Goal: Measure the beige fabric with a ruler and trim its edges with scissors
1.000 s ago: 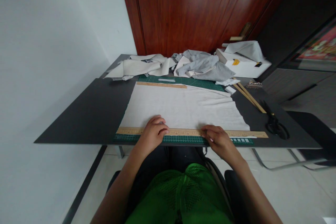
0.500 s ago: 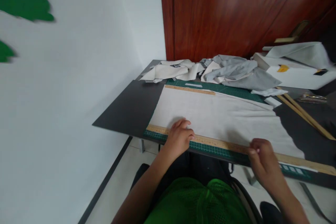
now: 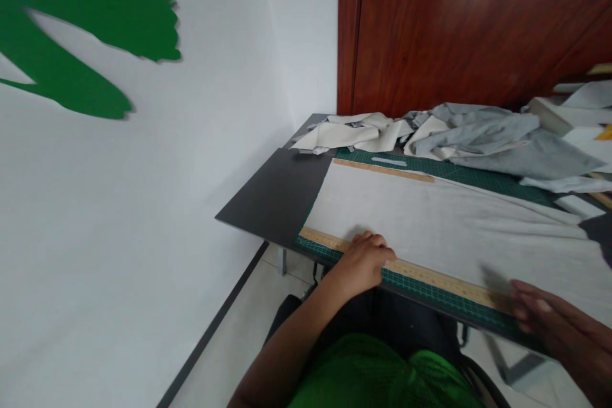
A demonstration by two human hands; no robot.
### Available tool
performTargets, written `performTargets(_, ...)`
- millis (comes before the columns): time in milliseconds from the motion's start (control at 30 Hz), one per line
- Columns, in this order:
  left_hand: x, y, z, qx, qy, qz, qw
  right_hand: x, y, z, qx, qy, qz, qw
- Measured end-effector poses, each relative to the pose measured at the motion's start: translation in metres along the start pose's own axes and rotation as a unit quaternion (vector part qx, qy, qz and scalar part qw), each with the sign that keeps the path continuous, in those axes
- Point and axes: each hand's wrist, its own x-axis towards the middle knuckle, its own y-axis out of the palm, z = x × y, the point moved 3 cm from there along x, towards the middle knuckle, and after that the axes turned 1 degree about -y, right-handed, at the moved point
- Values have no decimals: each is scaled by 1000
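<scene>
A pale cloth [image 3: 430, 217] lies over a green cutting mat [image 3: 425, 284] on the dark table. Along its near edge runs a long wooden ruler [image 3: 444, 280]; a shorter wooden ruler [image 3: 382, 170] lies at its far edge. My left hand [image 3: 366, 260] rests on the long ruler toward its left part, fingers curled over its edge. At the right, my right hand [image 3: 545, 309] is at the same ruler, with fingers together at its near side; whether they grip it is hard to make out.
Crumpled cream cloth [image 3: 354, 132] and grey cloth [image 3: 497, 137] are heaped along the back. A white box [image 3: 583, 140] stands at the far right. A white wall is to the left, with a reddish wooden door [image 3: 454, 32] behind the table.
The view has swung left, so the table and cloth sit farther right. My right hand has turned, its fingers now straighter and pointing left. My left hand stays on the ruler.
</scene>
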Motion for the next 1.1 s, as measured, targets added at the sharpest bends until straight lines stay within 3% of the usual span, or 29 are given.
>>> performTargets(200, 6, 7, 15, -70, -7, -44, 997, -11, 13, 37, 36, -53, -6, 998)
performTargets(433, 12, 4, 18, -77, 0, -45, 996, -8, -6, 27, 7, -92, -1, 996)
performTargets(667, 17, 6, 21, -61, 2, -38, 997, -18, -34, 20, -65, -147, -64, 985)
performTargets(833, 16, 7, 23, -57, -2, -35, 998, -22, -48, 19, -191, -235, -103, 947)
performTargets(1100, 17, 4, 21, -61, 0, -37, 997, -28, -49, 13, -328, -342, -88, 876)
